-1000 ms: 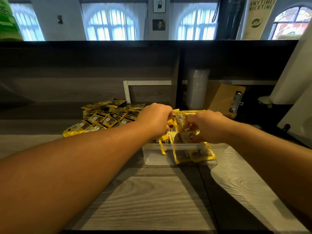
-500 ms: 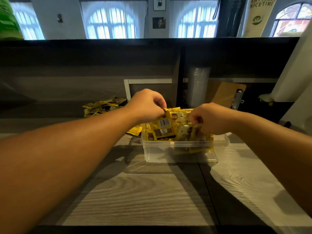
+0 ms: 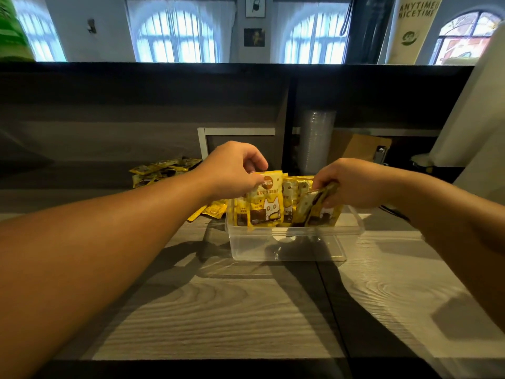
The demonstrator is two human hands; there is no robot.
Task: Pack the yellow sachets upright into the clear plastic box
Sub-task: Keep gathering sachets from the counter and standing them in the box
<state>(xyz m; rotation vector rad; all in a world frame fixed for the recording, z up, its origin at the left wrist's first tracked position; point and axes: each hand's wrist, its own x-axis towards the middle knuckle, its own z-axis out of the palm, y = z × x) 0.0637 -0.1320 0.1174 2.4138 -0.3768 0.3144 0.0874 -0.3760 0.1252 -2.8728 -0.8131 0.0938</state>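
While the clear plastic box [image 3: 287, 243] sits on the wood-grain counter [image 3: 232, 310] | upright yellow sachets [image 3: 289, 198] inside it | front one's top is pinched by left hand [image 3: 232, 170] | tilted sachet [image 3: 314, 203] at its right end is gripped by right hand [image 3: 352, 184] | loose sachet pile [image 3: 161, 170] left behind it

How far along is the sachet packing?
Partly done: several sachets already stand upright in the clear box. In hand: left hand pinches the front sachet by its top, right hand grips a tilted bunch. Left: the loose pile behind the left arm, plus a few sachets beside the box.
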